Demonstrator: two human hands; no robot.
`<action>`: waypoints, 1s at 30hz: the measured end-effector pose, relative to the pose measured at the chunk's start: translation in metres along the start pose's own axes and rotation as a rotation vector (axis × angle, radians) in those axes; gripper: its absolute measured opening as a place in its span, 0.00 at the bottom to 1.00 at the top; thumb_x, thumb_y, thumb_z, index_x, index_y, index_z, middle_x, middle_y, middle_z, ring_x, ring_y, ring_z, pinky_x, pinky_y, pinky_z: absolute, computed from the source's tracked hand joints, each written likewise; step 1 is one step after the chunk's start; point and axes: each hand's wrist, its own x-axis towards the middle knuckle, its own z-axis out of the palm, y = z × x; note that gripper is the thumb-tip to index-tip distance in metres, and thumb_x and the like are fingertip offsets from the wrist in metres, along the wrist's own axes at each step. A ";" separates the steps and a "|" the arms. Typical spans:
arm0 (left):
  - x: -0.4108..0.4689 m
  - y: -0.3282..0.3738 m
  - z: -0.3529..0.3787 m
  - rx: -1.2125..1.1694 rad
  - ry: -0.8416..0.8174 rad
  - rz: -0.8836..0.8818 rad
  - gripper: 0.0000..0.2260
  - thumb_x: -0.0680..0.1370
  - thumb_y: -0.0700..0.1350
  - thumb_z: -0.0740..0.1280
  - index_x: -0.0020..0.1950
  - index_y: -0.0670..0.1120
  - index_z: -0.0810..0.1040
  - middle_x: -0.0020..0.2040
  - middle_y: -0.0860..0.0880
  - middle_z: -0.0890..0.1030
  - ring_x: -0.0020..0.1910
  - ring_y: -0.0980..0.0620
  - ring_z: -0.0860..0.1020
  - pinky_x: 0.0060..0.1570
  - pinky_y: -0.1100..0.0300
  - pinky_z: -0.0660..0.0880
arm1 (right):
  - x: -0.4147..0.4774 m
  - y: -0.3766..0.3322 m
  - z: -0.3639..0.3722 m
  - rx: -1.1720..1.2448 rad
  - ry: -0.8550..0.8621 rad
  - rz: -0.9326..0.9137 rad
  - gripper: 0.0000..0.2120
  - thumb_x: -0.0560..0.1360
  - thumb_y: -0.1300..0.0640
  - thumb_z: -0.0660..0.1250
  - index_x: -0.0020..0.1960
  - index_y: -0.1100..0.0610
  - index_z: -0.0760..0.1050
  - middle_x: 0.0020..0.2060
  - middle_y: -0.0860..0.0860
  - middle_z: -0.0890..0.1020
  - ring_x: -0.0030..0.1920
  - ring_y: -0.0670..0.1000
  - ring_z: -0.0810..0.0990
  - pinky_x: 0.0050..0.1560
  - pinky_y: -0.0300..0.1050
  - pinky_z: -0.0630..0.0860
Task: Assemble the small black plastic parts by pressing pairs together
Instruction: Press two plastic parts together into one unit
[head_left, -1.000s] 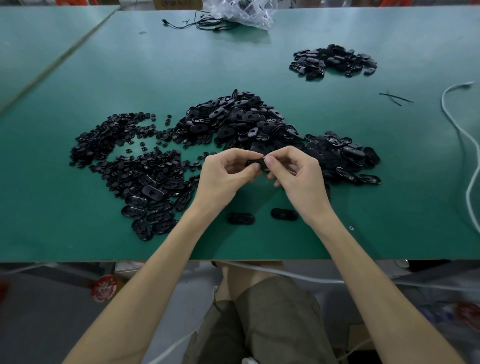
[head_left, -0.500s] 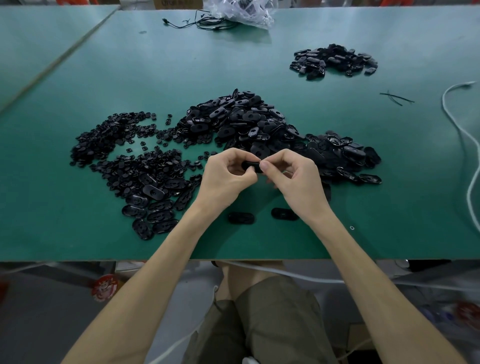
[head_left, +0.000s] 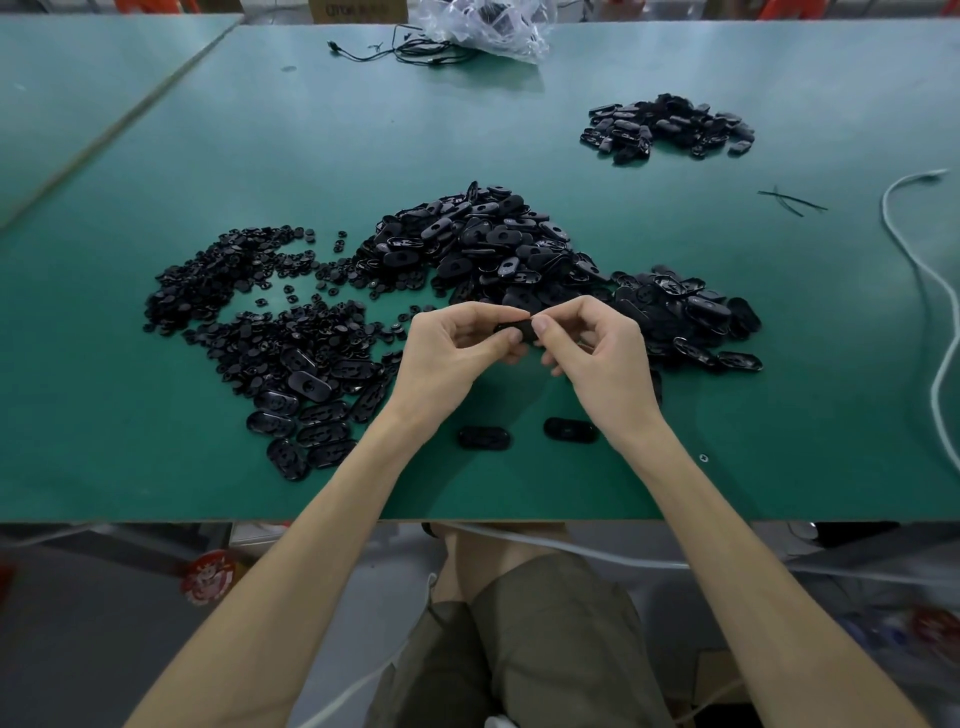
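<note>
Currently one black oval part (head_left: 517, 330) sits pinched between both hands, held just above the green table (head_left: 156, 467). Left hand (head_left: 457, 353) grips its left end with thumb and curled fingers; right hand (head_left: 597, 358) pinches the right end, thumb on top. Hands are close together, fingertips nearly meeting over the part. Cannot tell whether two halves are seated or one piece is held: fingers hide the seam. At six o'clock from the hands, two oval pieces (head_left: 484, 437) lie side by side, apart; finished or staged, unclear. At twelve, the big heap of oval shells (head_left: 483, 249); at three, a lower spread of shells (head_left: 685, 317); at nine to ten, a scatter of small round pieces (head_left: 234, 291); at seven to eight, laid-out ovals (head_left: 311, 415). The far pile (head_left: 670, 127) at one o'clock, well apart, is probably completed units. Judgement: early going; loose stock far outweighs that pile, most pairings left.
</note>
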 end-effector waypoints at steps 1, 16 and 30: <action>0.000 0.000 0.001 0.007 0.000 0.002 0.09 0.78 0.34 0.74 0.57 0.39 0.86 0.46 0.45 0.88 0.44 0.48 0.87 0.50 0.61 0.82 | 0.000 0.000 0.000 -0.005 -0.002 -0.001 0.03 0.81 0.58 0.72 0.49 0.56 0.83 0.38 0.48 0.86 0.37 0.47 0.84 0.38 0.41 0.80; 0.012 0.026 0.014 0.178 0.125 0.133 0.08 0.79 0.34 0.72 0.56 0.44 0.85 0.49 0.43 0.84 0.45 0.45 0.85 0.53 0.47 0.83 | 0.002 0.000 0.001 -0.047 -0.052 0.029 0.07 0.81 0.62 0.70 0.53 0.50 0.82 0.42 0.48 0.87 0.38 0.47 0.85 0.41 0.39 0.80; 0.067 0.060 0.082 0.281 -0.251 -0.063 0.14 0.82 0.41 0.70 0.67 0.40 0.79 0.49 0.46 0.88 0.41 0.52 0.87 0.46 0.58 0.82 | 0.000 -0.002 0.003 -0.168 -0.128 0.093 0.13 0.79 0.63 0.67 0.38 0.50 0.75 0.31 0.47 0.82 0.34 0.43 0.79 0.36 0.35 0.72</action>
